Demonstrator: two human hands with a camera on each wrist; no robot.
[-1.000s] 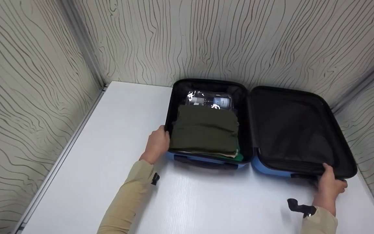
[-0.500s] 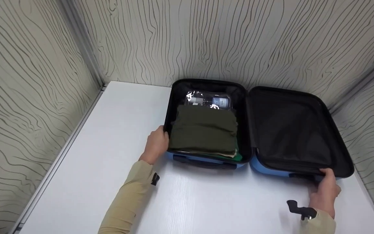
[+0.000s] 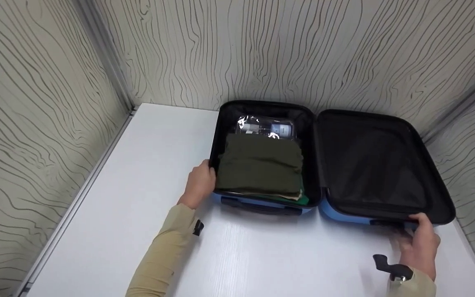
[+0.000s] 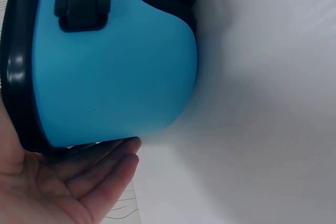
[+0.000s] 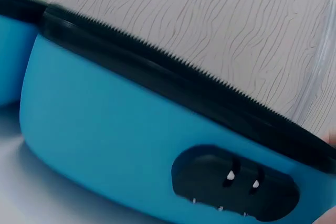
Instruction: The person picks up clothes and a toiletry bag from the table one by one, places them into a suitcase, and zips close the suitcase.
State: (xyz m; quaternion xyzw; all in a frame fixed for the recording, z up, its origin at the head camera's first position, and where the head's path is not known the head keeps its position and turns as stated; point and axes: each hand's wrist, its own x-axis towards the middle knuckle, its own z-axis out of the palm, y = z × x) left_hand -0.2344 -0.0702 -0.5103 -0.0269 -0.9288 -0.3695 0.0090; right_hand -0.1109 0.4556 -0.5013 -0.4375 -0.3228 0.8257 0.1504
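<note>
A blue suitcase lies spread open, its packed half [image 3: 316,165] on the left and its lid half [image 3: 369,161] on the right. Folded dark green clothing [image 3: 260,165] fills the front of the packed half. Behind the clothing sits a clear plastic case [image 3: 264,127] with small bottles inside. My left hand [image 3: 198,183] is at the left side of the packed half; in the left wrist view its straight fingers [image 4: 105,174] lie along the blue shell. My right hand [image 3: 421,243] grips the lid's front edge near the right corner, thumb over the black rim and other fingers below.
The suitcase rests on a white table [image 3: 159,140], close to the patterned back wall [image 3: 262,49]. A carry handle [image 3: 262,206] runs along the packed half's front. On the lid's front shell is a black latch plate [image 5: 236,182]. Side walls flank the table.
My right hand has shifted its hold along the lid's front edge, and the lid's right corner has moved slightly. The left hand and packed half look the same.
</note>
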